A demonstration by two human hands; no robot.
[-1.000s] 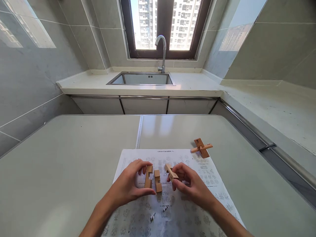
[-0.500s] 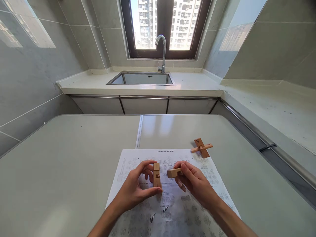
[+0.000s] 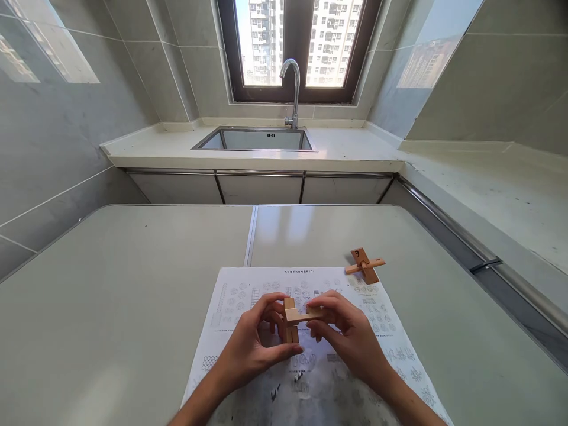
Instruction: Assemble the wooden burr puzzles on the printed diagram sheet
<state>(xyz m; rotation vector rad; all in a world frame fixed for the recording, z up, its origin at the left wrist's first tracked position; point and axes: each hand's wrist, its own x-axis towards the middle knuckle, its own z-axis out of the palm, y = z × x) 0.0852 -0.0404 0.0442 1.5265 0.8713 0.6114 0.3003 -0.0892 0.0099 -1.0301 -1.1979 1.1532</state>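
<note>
Where tiled walls (image 3: 66,130) close in on either side, a pale table (image 3: 133,296) fills most of the lower view, a seam running across its far half. Beyond it, a white countertop (image 3: 355,152) passes beneath a brown-framed window (image 3: 296,47). Set into that countertop is a metal sink (image 3: 266,139), the one container in sight; its far wall carries a few dark slots, and since the near rim hides much of the inside, whether anything lies at the bottom cannot be told.

On the table, under both hands, lies a printed sheet (image 3: 217,337) of small diagrams. Behind the sink stands a curved faucet (image 3: 296,94).

The left hand (image 3: 255,343) and the right hand (image 3: 348,328) meet over the middle of the sheet, each with its fingers grasping wood. Out of their reach, at the sheet's far right corner, rests a wooden cross (image 3: 364,266), its board and rods already joined.

Between the left fingers and thumb is a long wooden block (image 3: 290,335), held end to end; the right fingertips pinch a paler crosspiece (image 3: 293,317) that lies across the block's middle, apparently touching it. The joining looks partway done: the parts meet crosswise, but whether the crosspiece is seated cannot be seen, and both remain to be let go.

Smallest are some ragged dark marks (image 3: 275,392) nearer the person.
</note>
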